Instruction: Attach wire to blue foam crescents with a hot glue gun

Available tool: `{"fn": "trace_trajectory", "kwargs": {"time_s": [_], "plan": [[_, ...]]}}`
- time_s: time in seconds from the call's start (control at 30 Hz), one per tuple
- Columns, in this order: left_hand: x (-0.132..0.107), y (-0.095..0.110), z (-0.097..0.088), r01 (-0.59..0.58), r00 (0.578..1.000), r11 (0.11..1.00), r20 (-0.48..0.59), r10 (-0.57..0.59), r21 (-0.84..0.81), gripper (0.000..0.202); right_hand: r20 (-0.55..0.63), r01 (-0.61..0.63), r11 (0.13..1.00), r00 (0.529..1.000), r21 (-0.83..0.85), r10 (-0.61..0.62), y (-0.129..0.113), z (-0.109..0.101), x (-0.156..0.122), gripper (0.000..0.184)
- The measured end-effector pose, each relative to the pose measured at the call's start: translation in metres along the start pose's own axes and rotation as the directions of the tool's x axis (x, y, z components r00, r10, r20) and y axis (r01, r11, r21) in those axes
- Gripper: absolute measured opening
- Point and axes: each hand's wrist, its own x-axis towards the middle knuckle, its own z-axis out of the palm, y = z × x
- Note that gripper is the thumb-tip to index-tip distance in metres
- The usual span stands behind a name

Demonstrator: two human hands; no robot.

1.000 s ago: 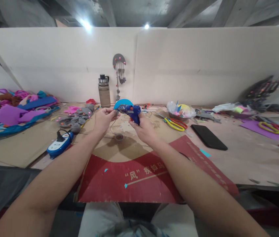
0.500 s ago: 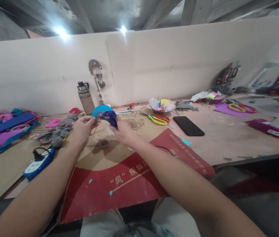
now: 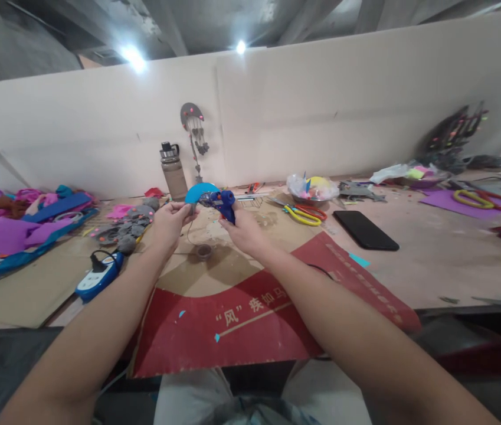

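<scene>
My right hand (image 3: 246, 229) is closed around the handle of a blue glue gun (image 3: 223, 203), its nozzle turned left toward a bright blue rounded piece (image 3: 201, 190). Pinched in my left hand (image 3: 173, 223) is the lower left edge of that blue piece, which looks like cut felt or foam. A thin cord hangs from near my left fingertips toward a small brown spool (image 3: 203, 252) on the cardboard. Whether the nozzle touches the blue piece I cannot tell. Beneath my hands lies a red and tan cardboard sheet (image 3: 250, 330).
Left are a blue-white power strip (image 3: 100, 277), grey felt pieces (image 3: 128, 227) and coloured scraps (image 3: 6, 236). A bottle (image 3: 173, 174) stands by the wall. Toward the right lie yellow-handled scissors (image 3: 303, 215), a bagged bowl (image 3: 312, 189), a black phone (image 3: 365, 230) and more scissors (image 3: 475, 199).
The view has swung left, so the scene sits further right in the picture. A co-worker's hand at the right edge is out of view. Both my hands keep their holds.
</scene>
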Motion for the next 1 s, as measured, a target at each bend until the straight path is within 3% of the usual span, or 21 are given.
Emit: {"fn": "trace_trajectory", "kwargs": {"time_s": [0.23, 0.43, 0.6, 1.0], "plan": [[0.0, 0.005, -0.001, -0.012, 1.0, 1.0, -0.001, 0.012, -0.027, 0.021, -0.008, -0.029, 1.0, 1.0, 0.002, 0.029, -0.003, -0.004, 0.001, 0.03], [0.004, 0.014, -0.004, -0.023, 0.997, 0.998, -0.078, 0.018, -0.058, 0.015, -0.159, -0.008, 0.995, 0.987, 0.104, 0.024, -0.003, -0.021, 0.007, 0.026], [0.005, 0.014, -0.006, -0.006, 0.998, 0.998, -0.07, 0.001, -0.066, 0.016, -0.232, 0.017, 0.99, 0.973, 0.143, 0.017, 0.0, -0.03, 0.012, 0.023], [0.005, 0.013, -0.005, -0.015, 0.997, 0.999, -0.07, 0.012, -0.047, 0.015, -0.181, 0.008, 0.981, 0.983, 0.196, 0.028, -0.008, -0.028, 0.007, 0.019]]}}
